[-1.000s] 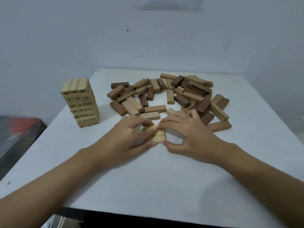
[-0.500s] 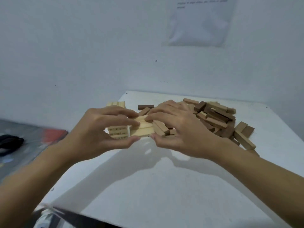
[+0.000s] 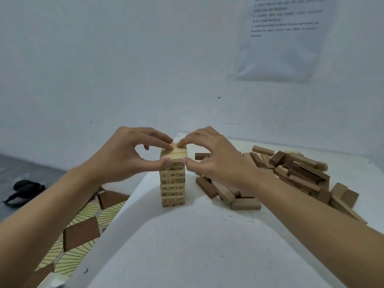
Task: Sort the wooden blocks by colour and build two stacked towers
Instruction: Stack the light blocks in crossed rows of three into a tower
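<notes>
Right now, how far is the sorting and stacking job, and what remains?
Done: one light tower of numbered blocks stands on the table. In hand: the left hand and the right hand pinch a layer of light blocks at the tower's top. Left: the pile of brown blocks lies loose to the right, and no second tower is visible.

pale tower (image 3: pixel 172 183) with black numbers, mixed tan and dark brown blocks (image 3: pixel 291 173), white tabletop (image 3: pixel 197 246), brown-and-cream leaf-patterned floor (image 3: pixel 83 225)
</notes>
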The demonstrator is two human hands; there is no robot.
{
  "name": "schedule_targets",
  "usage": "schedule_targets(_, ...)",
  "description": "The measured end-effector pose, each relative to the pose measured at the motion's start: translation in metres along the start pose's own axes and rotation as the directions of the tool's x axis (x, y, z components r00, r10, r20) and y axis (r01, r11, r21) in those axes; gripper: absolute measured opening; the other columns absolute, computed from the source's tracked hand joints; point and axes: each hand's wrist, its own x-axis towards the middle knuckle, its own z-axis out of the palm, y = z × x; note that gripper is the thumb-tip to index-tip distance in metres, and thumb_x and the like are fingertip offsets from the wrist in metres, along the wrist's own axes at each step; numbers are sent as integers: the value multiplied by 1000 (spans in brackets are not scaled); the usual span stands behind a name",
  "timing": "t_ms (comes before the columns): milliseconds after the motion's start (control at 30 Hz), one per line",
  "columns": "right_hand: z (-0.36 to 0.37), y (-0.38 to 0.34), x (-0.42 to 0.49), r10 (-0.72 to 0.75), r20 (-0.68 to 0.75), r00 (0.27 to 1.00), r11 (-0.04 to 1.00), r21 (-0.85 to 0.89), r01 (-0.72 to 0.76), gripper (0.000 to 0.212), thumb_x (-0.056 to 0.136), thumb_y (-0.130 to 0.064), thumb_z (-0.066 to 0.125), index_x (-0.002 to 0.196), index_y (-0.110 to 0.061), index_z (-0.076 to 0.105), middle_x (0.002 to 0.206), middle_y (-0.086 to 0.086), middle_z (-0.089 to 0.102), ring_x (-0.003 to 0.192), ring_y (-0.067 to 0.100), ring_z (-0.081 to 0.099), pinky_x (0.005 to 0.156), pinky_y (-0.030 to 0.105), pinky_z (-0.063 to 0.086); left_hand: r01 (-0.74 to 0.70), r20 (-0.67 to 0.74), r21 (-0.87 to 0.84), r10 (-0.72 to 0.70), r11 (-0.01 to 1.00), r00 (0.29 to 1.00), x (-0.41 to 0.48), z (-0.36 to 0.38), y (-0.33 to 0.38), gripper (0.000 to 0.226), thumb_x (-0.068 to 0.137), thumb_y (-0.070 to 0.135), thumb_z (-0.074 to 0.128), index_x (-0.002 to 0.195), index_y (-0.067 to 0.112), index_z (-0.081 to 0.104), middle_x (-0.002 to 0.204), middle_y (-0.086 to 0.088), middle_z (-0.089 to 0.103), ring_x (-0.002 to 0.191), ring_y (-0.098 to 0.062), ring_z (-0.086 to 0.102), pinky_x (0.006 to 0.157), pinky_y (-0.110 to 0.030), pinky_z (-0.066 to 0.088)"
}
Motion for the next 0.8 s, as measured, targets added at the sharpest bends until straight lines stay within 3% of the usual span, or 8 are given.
schedule_targets(267,7,4,1,98,82,992,992,75,-105,28,90,-36,68,117,-34,67,117,-24,57,127,-2,40,106,44,42,72,65,-4,-72,997,995,-2,4,-11,43,78,62,70,110,35,79,117,25,71,104,-15,65,76,-28,51)
schedule_targets(433,11,2,-3,136,88,987,978,144,-147,30,91,-37,66,121,-36,64,124,-23,54,132,-1,39,109,42,42,85,13,-45,-85,995,996,-9,9,-7,41,80,58,71,112,34,78,120,23,70,113,-11,64,78,-24,52)
schedule_targets(533,13,-2,-12,163,89,983,957,228,-180,36,94,-38,67,129,-38,59,131,-24,51,132,0,41,99,30,50,108,-66,-99,-115,989,991,-18,15,-4,52,80,59,71,126,35,71,131,19,65,126,-10,58,86,-26,52)
schedule_targets(633,22,-5,-27,249,81,965,915,308,-261,47,96,-44,62,141,-40,48,140,-27,42,131,-8,38,93,15,42,205,-166,-195,-238,959,957,-37,31,-3,66,82,65,66,141,37,58,141,20,58,136,-10,50,95,-32,51)
schedule_targets(700,31,-5,-37,287,90,954,898,322,-300,55,99,-50,54,150,-39,37,149,-26,34,136,-10,29,102,15,35,301,-185,-271,-357,914,916,-50,45,-4,76,79,72,62,147,40,50,149,26,49,140,-1,44,100,-30,46)
schedule_targets(800,44,-8,-44,328,131,935,869,345,-354,65,101,-58,43,158,-40,19,161,-27,17,146,-12,10,123,32,19,411,-135,-430,-507,804,852,-61,66,0,88,73,81,60,152,47,40,152,38,37,137,9,39,105,-26,39)
